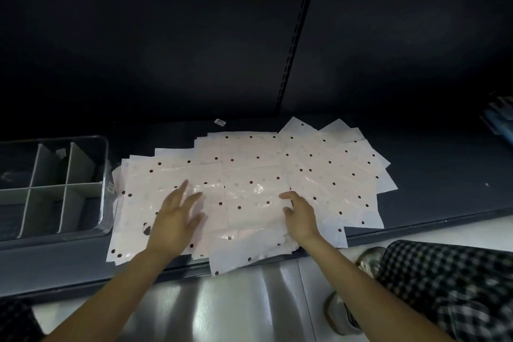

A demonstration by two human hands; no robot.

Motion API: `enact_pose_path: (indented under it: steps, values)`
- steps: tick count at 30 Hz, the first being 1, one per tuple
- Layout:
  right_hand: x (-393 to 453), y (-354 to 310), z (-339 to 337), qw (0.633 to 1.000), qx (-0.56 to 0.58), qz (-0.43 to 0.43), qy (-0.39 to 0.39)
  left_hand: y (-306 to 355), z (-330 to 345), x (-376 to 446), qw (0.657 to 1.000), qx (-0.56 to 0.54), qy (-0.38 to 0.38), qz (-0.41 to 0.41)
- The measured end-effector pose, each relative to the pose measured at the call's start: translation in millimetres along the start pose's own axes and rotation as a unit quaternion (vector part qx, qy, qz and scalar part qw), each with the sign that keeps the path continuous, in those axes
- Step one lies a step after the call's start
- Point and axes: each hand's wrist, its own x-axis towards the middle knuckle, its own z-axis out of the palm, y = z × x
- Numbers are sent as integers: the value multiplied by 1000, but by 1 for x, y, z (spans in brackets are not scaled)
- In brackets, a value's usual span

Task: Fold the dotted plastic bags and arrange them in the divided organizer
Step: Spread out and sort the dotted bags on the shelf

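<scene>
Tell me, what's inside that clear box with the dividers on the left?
The divided organizer shows grey partitions forming several compartments, and no folded dotted bags are in them yet. A small pale scrap shows in a back compartment. The leftmost compartments run out of frame.

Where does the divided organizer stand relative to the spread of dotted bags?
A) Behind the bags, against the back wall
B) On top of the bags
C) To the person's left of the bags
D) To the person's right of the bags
C: the divided organizer stands beside the left edge of the dotted bags on the shelf.
</scene>
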Motion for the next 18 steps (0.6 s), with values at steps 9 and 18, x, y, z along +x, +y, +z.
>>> enact_pose_path:
  steps: [9, 18]
  values:
    - [-3, 5, 5, 999, 19, -30, 24, -11, 18, 0, 964, 191, -182, -14]
    - [18, 56, -57, 980, -174, 33, 87, -49, -3, -8, 975, 166, -142, -50]
